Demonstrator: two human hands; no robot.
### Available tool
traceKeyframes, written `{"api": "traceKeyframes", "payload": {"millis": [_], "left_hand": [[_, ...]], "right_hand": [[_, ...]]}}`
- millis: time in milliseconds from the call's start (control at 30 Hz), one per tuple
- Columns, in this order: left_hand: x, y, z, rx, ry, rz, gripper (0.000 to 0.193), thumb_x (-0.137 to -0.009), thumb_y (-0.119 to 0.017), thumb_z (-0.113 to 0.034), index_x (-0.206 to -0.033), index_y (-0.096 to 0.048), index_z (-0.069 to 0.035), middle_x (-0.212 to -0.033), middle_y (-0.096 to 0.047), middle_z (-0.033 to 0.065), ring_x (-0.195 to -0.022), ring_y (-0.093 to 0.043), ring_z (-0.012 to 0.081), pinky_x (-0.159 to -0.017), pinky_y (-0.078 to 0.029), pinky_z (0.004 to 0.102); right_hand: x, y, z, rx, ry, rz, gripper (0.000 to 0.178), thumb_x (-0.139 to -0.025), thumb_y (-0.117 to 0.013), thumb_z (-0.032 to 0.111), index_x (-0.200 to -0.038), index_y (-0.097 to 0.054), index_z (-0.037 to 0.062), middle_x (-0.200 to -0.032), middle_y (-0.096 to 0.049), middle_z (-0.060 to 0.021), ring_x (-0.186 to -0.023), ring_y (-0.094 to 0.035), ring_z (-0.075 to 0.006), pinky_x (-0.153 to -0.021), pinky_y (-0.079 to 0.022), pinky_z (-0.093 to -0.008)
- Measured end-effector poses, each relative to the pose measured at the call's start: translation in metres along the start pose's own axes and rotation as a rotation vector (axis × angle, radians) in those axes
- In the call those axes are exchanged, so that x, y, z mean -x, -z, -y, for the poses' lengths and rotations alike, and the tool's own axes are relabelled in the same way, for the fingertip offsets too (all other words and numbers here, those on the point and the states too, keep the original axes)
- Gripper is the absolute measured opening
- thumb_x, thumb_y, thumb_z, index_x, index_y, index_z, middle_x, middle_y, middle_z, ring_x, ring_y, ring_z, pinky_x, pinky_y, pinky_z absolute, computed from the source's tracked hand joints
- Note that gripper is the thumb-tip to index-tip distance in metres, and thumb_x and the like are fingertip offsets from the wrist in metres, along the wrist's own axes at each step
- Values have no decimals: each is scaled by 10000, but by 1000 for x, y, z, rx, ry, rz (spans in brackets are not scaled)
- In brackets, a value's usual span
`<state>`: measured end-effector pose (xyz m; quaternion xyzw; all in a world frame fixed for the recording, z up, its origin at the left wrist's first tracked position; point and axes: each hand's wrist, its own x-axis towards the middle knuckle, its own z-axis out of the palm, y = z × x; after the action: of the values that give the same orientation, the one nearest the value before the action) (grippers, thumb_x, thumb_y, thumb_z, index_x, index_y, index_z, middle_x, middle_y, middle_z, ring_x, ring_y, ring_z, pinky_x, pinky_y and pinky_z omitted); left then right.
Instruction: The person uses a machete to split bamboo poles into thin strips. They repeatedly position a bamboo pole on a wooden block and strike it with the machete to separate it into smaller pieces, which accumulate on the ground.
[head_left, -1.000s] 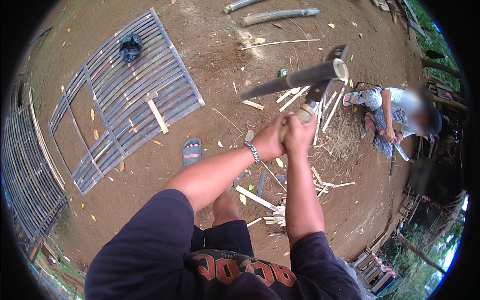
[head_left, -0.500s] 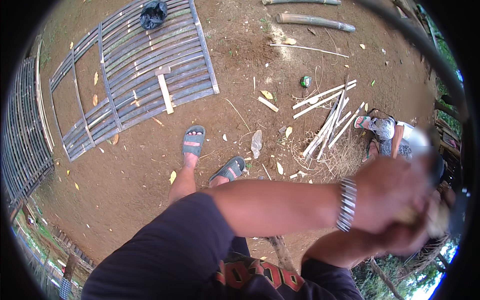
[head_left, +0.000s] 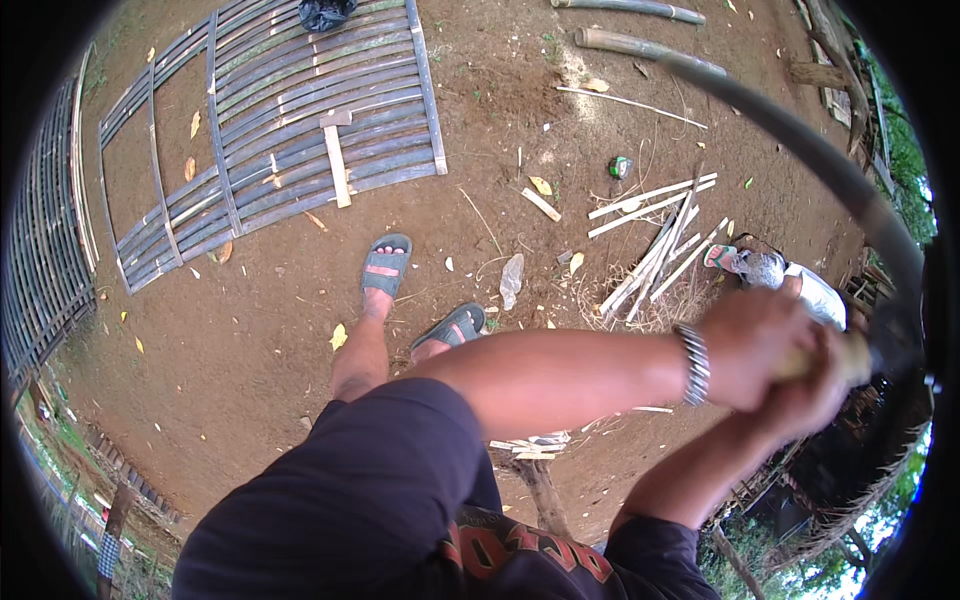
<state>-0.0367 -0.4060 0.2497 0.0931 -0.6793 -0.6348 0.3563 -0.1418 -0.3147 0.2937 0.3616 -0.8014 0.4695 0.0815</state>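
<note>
Both my hands are together at the right of the head view, slightly blurred. My left hand [head_left: 750, 340], with a silver bracelet at the wrist, is closed round a pale wooden, handle-like piece [head_left: 855, 358]. My right hand [head_left: 808, 395] is closed on the same piece, just beside and below the left. Near it a long, dark, curved, blade-like strip [head_left: 800, 140] reaches up and across the upper right. Whether the strip joins the pale piece is hidden in the dark, blurred area by my hands.
A bamboo slat panel [head_left: 320, 100] lies at upper left, bearing a wooden-handled hammer or hatchet [head_left: 338, 165] and a black plastic bag [head_left: 326, 14]. Cut pale strips [head_left: 655, 255] and a tape measure [head_left: 620, 167] lie on the ground. Another person [head_left: 765, 270] is behind my hands, partly hidden.
My joined hands have moved up and a little left with the pale piece. The dark strip now shows more of its length. The view has shifted slightly.
</note>
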Motion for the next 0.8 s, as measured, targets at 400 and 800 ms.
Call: {"api": "traceKeyframes", "payload": {"millis": [400, 800], "left_hand": [[173, 23, 173, 52, 738, 205, 615, -783, -741, -316, -1278, -548, -6, -1173, -648, 247, -1101, -637, 347, -937, -503, 410], [164, 43, 203, 42, 846, 142, 621, -696, -846, -240, -1203, -573, -9, -1111, -692, 208, -1064, -677, 364, -935, -527, 417]], "right_hand": [[201, -159, -76, -189, -825, 63, 473, -705, -646, 94, -1131, -590, -103, -929, -675, -179, -824, -665, -248, -793, -554, -358], [160, -184, -98, -616, -1091, 252, 269, -880, -678, 9, -1100, -523, 16, -831, -603, -86, -651, -605, -182, -614, -543, -321]]}}
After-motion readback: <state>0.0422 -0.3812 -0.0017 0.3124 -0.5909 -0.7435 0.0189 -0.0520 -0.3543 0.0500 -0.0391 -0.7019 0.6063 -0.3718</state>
